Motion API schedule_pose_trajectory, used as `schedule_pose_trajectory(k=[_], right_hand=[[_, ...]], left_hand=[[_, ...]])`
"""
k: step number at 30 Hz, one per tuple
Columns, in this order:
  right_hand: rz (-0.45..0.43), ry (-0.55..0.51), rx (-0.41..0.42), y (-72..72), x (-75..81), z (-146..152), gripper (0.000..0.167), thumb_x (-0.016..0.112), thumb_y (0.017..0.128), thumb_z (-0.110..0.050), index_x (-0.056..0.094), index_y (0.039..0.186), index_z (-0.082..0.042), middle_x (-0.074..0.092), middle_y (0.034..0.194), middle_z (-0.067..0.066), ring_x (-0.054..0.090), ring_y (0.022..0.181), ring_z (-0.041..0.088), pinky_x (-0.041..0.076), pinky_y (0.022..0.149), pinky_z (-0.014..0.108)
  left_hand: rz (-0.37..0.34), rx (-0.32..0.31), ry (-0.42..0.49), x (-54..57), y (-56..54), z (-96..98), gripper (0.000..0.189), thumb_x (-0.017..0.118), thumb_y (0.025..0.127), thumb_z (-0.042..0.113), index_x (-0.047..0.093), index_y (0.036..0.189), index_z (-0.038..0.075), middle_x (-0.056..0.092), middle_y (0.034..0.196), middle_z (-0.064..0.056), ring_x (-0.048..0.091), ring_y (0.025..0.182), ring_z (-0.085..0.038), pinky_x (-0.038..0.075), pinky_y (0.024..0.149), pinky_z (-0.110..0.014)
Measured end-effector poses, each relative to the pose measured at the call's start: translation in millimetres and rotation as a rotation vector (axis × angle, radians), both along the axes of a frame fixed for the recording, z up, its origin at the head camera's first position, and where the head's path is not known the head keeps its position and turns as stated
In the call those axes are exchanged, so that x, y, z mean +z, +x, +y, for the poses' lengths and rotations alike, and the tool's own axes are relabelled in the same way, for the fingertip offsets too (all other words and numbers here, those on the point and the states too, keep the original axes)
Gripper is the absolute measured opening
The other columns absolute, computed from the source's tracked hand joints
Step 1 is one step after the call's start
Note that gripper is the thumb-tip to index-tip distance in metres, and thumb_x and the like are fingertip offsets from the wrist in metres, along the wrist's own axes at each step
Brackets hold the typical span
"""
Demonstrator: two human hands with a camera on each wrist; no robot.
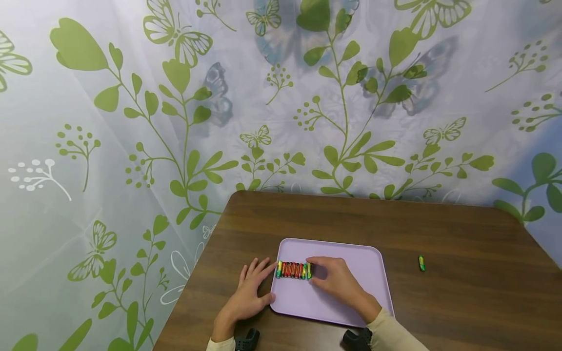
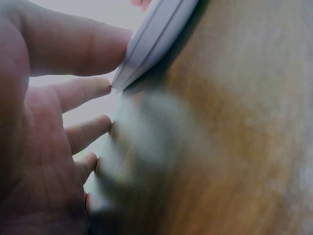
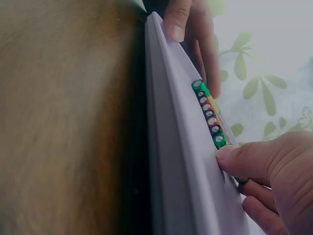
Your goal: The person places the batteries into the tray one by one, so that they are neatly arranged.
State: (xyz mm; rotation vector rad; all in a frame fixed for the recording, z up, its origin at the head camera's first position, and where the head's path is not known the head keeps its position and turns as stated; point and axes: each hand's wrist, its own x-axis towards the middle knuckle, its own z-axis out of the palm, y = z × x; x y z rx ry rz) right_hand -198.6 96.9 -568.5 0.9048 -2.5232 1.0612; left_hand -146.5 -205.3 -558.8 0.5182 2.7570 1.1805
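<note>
On the lilac tray [image 1: 327,309] a row of small batteries [image 1: 292,270] lies side by side, red and black ones in the middle and green-yellow ones toward the ends. At the row's right end my right hand [image 1: 337,280] pinches a green-yellow battery [image 1: 309,270] between thumb and fingers. A narrow gap seems to separate it from the others. My left hand [image 1: 247,297] lies at the tray's left side with fingers spread. Its thumb touches the tray's rim [image 2: 151,41] in the left wrist view. The right wrist view shows the flat battery ends [image 3: 209,113] in line.
One more green-yellow battery [image 1: 421,263] lies alone on the brown wooden table [image 1: 465,297], right of the tray. Behind the table hangs a pale curtain [image 1: 272,107] with green leaves and butterflies. Dark bands [image 1: 248,340] circle both wrists.
</note>
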Motion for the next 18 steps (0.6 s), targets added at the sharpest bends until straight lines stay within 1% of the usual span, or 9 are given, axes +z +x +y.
schedule_pose_trajectory(k=[9, 18], right_hand=[[-0.02, 0.032, -0.026, 2.0, 3.0, -4, 0.051, 0.097, 0.076, -0.007, 0.081, 0.124, -0.006, 0.083, 0.121, 0.007, 0.08, 0.113, 0.027, 0.064, 0.098, 0.047], [0.027, 0.031, -0.035, 2.7, 4.1, 9, 0.05, 0.098, 0.076, -0.013, 0.082, 0.123, -0.007, 0.084, 0.12, 0.005, 0.081, 0.11, 0.023, 0.065, 0.094, 0.044]], left_hand=[[0.002, 0.001, 0.001, -1.2, -0.5, 0.2, 0.08, 0.077, 0.089, 0.015, 0.051, 0.165, 0.016, 0.036, 0.176, -0.023, 0.012, 0.167, -0.055, -0.004, 0.128, -0.077], [0.0, -0.001, 0.003, -0.8, -0.3, 0.4, 0.08, 0.077, 0.089, 0.015, 0.05, 0.165, 0.017, 0.036, 0.176, -0.023, 0.012, 0.167, -0.055, -0.005, 0.128, -0.077]])
